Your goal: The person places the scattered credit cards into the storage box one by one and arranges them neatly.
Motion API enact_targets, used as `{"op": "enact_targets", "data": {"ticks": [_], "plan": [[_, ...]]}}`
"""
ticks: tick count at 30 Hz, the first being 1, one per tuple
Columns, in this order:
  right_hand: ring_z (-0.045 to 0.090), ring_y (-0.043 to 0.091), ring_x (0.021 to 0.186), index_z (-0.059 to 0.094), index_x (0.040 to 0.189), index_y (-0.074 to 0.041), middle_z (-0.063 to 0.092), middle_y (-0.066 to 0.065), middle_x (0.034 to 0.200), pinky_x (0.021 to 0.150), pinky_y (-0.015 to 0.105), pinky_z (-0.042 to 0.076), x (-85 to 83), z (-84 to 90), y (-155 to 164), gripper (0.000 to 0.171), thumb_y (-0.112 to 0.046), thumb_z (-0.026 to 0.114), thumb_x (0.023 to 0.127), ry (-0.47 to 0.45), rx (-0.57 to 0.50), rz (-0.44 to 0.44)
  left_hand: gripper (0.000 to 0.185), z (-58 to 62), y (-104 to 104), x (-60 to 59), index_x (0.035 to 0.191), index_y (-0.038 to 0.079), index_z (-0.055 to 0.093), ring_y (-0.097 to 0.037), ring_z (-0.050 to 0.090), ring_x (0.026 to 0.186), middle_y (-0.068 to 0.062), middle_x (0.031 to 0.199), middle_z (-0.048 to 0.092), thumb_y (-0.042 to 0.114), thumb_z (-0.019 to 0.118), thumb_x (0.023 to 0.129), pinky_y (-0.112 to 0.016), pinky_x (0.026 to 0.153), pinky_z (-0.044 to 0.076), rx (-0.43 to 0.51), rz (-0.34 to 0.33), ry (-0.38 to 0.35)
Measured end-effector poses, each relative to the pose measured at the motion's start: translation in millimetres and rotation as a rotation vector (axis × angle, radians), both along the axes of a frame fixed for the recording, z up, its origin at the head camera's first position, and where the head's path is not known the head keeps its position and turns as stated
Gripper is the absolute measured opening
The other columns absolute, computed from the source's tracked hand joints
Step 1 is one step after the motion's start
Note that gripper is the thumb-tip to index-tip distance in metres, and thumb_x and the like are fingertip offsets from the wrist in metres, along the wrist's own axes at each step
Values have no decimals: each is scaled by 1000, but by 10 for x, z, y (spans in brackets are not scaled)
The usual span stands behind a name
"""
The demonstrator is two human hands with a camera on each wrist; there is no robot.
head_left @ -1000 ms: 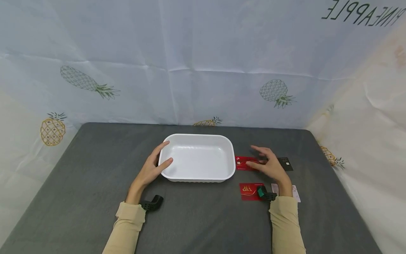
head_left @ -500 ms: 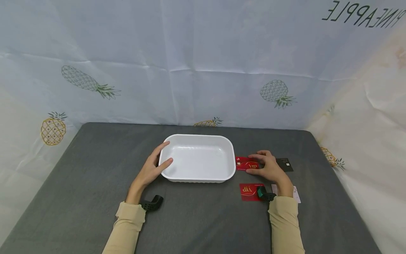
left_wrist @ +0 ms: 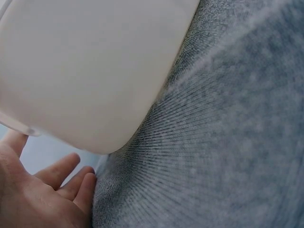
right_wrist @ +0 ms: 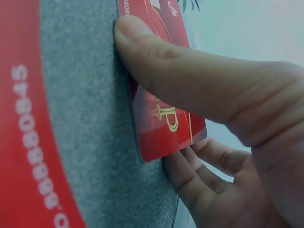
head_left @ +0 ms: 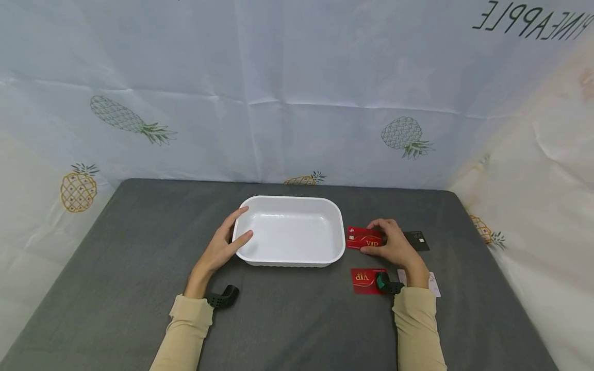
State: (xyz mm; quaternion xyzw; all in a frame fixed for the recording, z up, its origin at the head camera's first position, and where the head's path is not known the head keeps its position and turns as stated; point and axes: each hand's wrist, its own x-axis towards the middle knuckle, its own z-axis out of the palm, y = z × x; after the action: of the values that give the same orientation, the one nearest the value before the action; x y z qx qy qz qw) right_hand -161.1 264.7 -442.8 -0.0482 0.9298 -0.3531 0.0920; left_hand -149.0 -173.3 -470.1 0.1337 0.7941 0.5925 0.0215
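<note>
Grey bench carries a white tray at centre. Left hand rests against the tray's left rim — grip apart, fingers straight, thumb on the lip. Right hand pinches a red VIP card just right of the tray, thumb on the near edge, fingers on the far edge — grip clamped on it, card lifting off the bench. A second red card lies nearer; a black card lies behind the right hand.

Red VIP card tilted, beside white tray.
</note>
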Motion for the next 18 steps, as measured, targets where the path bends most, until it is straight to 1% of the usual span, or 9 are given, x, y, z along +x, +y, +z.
{"op": "enact_targets", "data": {"ticks": [2,3,5,7,9,10,13,15,18], "plan": [[50,43,118,55,127,-3,44,26,132,102,60,50,4,5,-8,54,-18,85,84,12,-10,9,65,2,-3,0,160,18,34,-38,37,147,-17,169,22,16,61,101,-61,114,34,-6,2,-3],[51,43,117,55,126,-3,44,26,132,102,60,50,5,9,-13,54,-17,85,84,15,-14,10,65,1,-3,-3,160,18,34,-37,37,147,-16,169,22,16,61,101,-57,114,35,-7,3,-6],[50,43,118,55,125,-3,44,26,131,102,61,49,6,25,-21,53,-15,85,83,19,-18,13,65,2,-4,-5,159,19,35,-36,39,146,-15,169,24,17,62,101,-46,113,38,-12,5,-7],[50,43,118,55,125,-3,44,26,132,103,61,49,4,38,-25,52,-14,85,84,22,-18,17,64,6,-5,-6,159,20,35,-35,40,145,-15,168,25,17,62,101,-36,111,39,-15,7,-7],[50,43,119,55,125,-3,44,26,133,103,61,48,1,49,-31,52,-14,84,84,22,-15,14,64,8,-5,-6,159,19,35,-34,40,146,-15,168,25,17,62,101,-33,110,39,-13,8,-5],[50,43,119,55,125,-3,44,26,133,103,61,48,0,53,-33,52,-14,84,84,24,-14,15,64,9,-5,-5,159,19,35,-34,40,146,-15,168,25,16,62,101,-35,111,39,-11,8,-4],[51,43,118,55,125,-2,47,26,132,103,61,48,-6,59,-40,51,-13,84,84,32,-7,20,64,8,-3,-8,159,18,36,-35,39,146,-15,168,25,16,62,101,-50,114,37,0,9,-5],[51,42,118,55,126,-2,48,26,132,104,61,48,-3,64,-46,52,-12,84,84,34,-3,23,64,9,-2,-6,159,18,35,-36,37,147,-15,168,24,16,62,101,-58,115,33,9,7,-8],[52,41,118,56,133,-1,50,27,133,103,61,48,8,75,-55,57,-14,84,85,36,6,34,64,4,-2,-4,159,17,35,-38,34,150,-16,169,23,16,61,101,-63,116,30,18,1,-13]]}}
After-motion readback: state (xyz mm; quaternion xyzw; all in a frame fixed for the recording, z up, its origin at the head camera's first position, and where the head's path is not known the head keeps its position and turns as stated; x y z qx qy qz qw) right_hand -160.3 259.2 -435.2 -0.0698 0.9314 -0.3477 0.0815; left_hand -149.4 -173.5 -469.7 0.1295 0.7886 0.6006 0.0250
